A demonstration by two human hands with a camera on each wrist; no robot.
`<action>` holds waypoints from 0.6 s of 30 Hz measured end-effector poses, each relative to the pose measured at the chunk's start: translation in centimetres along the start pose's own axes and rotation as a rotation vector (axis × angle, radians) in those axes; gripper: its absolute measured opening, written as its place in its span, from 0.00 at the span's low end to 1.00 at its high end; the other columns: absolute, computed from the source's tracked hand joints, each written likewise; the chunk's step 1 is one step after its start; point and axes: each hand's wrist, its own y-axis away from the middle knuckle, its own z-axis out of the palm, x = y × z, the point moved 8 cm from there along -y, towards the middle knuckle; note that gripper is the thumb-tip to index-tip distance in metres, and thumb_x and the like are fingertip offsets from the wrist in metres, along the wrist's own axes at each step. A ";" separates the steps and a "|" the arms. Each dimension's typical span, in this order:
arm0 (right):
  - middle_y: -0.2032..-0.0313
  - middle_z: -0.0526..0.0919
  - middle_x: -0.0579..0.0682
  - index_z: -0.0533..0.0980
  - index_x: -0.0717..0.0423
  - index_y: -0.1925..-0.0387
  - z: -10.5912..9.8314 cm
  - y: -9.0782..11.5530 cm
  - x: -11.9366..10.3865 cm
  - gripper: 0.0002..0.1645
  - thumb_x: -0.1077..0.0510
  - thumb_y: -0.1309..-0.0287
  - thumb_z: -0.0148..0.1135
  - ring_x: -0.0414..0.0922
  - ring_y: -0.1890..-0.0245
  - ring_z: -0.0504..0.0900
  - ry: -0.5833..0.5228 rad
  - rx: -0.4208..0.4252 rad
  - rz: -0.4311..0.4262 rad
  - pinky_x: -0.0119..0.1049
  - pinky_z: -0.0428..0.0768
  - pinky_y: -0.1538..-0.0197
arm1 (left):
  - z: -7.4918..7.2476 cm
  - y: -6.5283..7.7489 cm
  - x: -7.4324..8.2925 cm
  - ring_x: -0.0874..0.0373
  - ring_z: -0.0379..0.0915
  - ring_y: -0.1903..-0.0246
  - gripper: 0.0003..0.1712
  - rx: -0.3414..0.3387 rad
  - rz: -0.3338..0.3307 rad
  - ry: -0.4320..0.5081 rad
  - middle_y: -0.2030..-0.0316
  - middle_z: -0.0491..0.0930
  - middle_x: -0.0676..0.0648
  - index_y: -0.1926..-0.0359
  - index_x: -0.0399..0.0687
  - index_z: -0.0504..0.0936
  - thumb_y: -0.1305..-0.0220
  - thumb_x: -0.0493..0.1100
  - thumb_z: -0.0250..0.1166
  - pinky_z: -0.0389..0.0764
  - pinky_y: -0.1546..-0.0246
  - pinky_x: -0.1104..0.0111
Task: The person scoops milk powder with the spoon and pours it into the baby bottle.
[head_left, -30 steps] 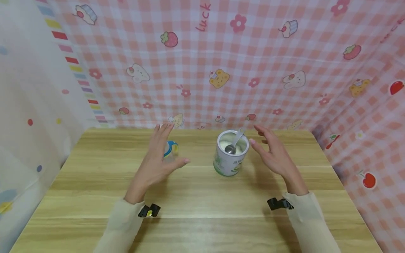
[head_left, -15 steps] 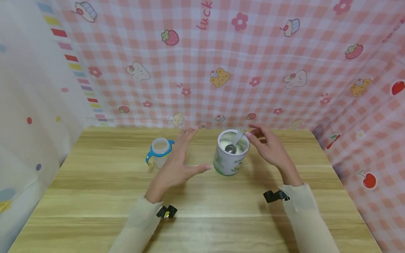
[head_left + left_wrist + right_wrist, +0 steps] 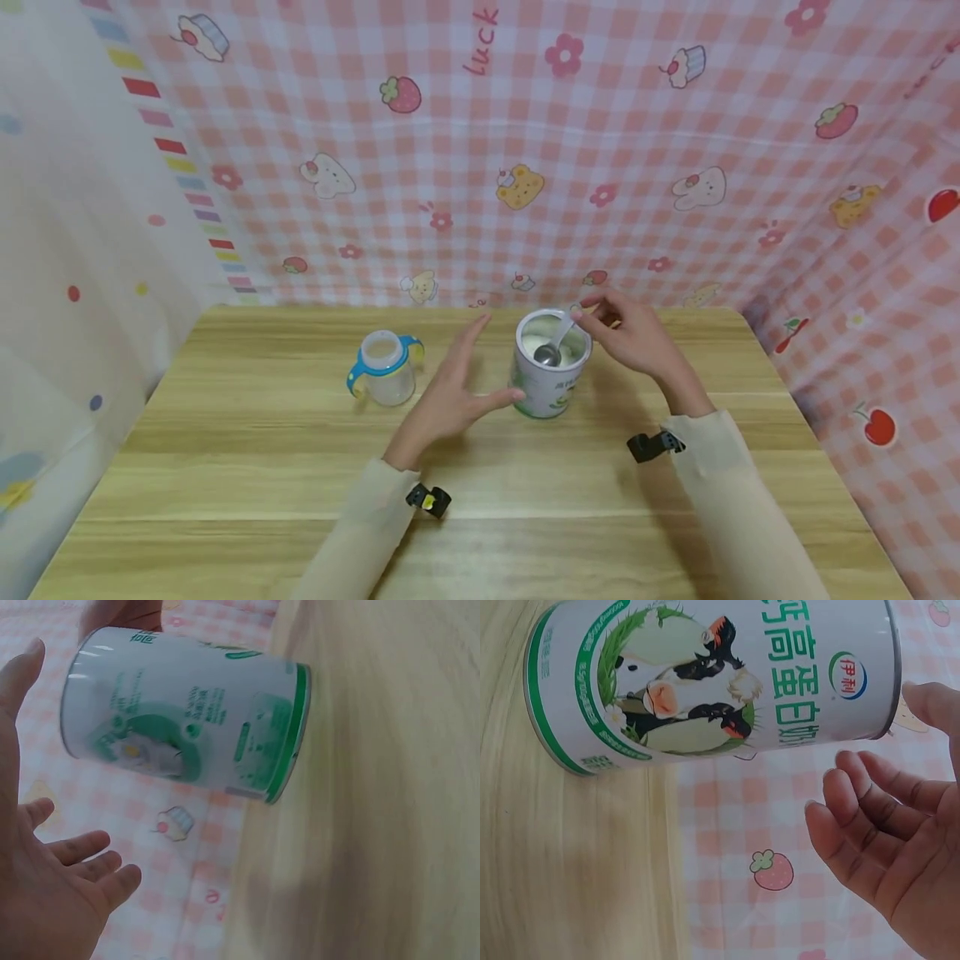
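A white and green milk powder can (image 3: 546,392) stands upright and uncovered on the wooden table, pale powder inside. In it leans a measuring spoon (image 3: 548,355) with a metal bowl and a pale handle. My right hand (image 3: 633,337) is at the can's far right rim, thumb and forefinger pinching the handle's end; the other fingers curl loosely in the right wrist view. My left hand (image 3: 450,400) is spread at the can's left side, its thumb close to the wall; whether it touches cannot be told. In the left wrist view the can (image 3: 180,712) lies beyond the spread fingers.
Left of my left hand stands a clear lidless baby bottle (image 3: 390,383) with a blue collar and two side handles. A pink checked cloth (image 3: 465,125) hangs behind the wooden table (image 3: 525,525), with more cloth at both sides.
My left hand has moved right, from in front of the baby bottle to beside the can, uncovering the bottle. My right hand has shifted left and its fingertips have come together on the spoon handle.
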 end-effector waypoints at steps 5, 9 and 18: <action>0.66 0.83 0.54 0.79 0.55 0.51 0.0 -0.5 -0.2 0.24 0.40 0.29 0.60 0.48 0.68 0.78 0.030 -0.025 -0.015 0.38 0.77 0.68 | 1.5 -0.9 -0.6 0.51 0.45 0.19 0.65 -0.020 -0.004 0.076 0.18 0.47 0.60 0.19 0.75 0.43 0.47 0.70 0.75 0.58 0.22 0.44; 0.67 0.82 0.52 0.79 0.54 0.53 -0.1 -0.8 -0.3 0.22 0.39 0.30 0.61 0.47 0.68 0.77 0.049 -0.039 -0.010 0.37 0.77 0.67 | 2.6 -1.8 -0.6 0.52 0.49 0.20 0.63 -0.037 0.020 0.114 0.19 0.50 0.57 0.19 0.76 0.44 0.46 0.66 0.77 0.62 0.22 0.48; 0.70 0.80 0.51 0.80 0.54 0.57 0.3 -1.5 -0.9 0.15 0.46 0.31 0.65 0.46 0.70 0.76 0.069 -0.056 -0.059 0.37 0.76 0.69 | 4.0 -3.3 -0.3 0.53 0.57 0.23 0.61 -0.056 0.040 0.230 0.23 0.61 0.54 0.20 0.74 0.49 0.45 0.55 0.80 0.65 0.25 0.45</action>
